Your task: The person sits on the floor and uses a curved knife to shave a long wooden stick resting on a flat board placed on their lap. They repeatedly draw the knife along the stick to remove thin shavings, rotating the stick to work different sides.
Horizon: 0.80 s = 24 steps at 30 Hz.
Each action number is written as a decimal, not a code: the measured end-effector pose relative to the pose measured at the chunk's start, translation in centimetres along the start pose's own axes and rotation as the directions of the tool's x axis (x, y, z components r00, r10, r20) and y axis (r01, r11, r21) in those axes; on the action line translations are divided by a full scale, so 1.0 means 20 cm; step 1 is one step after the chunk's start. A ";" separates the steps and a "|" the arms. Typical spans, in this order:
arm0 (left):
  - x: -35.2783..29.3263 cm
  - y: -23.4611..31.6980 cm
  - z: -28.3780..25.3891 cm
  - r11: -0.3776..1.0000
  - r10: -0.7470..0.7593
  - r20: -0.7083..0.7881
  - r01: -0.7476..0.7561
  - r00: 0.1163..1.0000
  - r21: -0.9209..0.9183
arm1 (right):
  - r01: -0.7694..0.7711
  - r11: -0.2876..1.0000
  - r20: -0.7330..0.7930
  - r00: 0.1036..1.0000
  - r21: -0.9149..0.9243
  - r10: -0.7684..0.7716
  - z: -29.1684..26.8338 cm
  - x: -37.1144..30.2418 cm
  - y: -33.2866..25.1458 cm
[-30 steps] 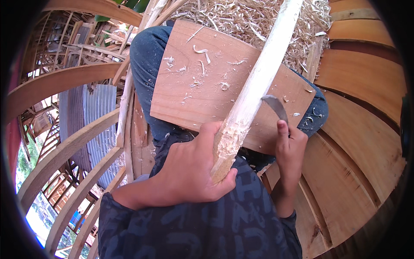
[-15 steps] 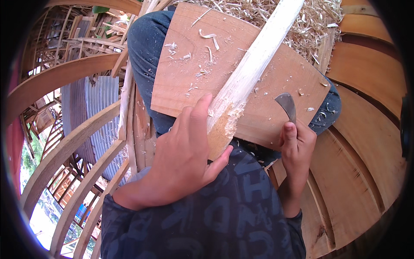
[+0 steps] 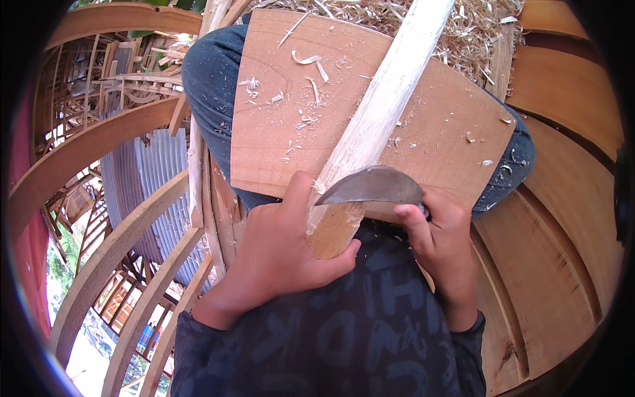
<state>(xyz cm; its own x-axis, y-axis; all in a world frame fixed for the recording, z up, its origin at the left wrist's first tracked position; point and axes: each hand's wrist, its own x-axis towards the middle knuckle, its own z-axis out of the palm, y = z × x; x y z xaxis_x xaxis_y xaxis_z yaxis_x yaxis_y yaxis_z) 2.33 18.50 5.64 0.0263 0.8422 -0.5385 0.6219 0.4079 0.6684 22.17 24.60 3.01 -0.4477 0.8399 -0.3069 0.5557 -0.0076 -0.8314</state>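
The wooden pole is mostly stripped pale, running to 1 o'clock; its butt end looks rough, apparently unfinished. Left hand fingers wrap the butt, right hand fingers clasp the curved knife across it, shavings scattered on the board.

Left hand: wraps the near end of a pale wooden stick, thumb up beside it.
Right hand: grips a curved metal blade, its edge laid across the stick just above the left thumb.
Board: flat brown wood on the person's lap, under the stick, strewn with shavings.
Shavings pile: beyond the board.
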 end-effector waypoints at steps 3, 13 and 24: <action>0.00 -0.01 0.02 0.995 0.103 -0.057 -0.103 0.993 0.003 | 0.015 0.986 0.082 0.997 -0.165 -0.002 0.02 0.03 0.01; -0.02 -0.03 0.03 0.993 0.107 -0.053 -0.104 0.993 0.055 | -0.038 0.947 -0.094 0.996 -0.320 0.008 -0.09 0.14 -0.03; -0.01 -0.02 0.02 0.985 0.170 -0.070 -0.167 0.983 0.049 | -0.088 0.888 -0.041 0.996 -0.451 0.078 -0.16 0.18 -0.07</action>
<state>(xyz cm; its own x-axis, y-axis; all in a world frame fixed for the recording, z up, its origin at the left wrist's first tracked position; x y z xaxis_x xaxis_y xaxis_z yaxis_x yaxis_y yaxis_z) 2.30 17.93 5.29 0.0771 0.9217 -0.3801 0.6467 0.2439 0.7227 22.11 29.38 4.57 -0.3742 0.8583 -0.3512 0.8488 0.1643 -0.5026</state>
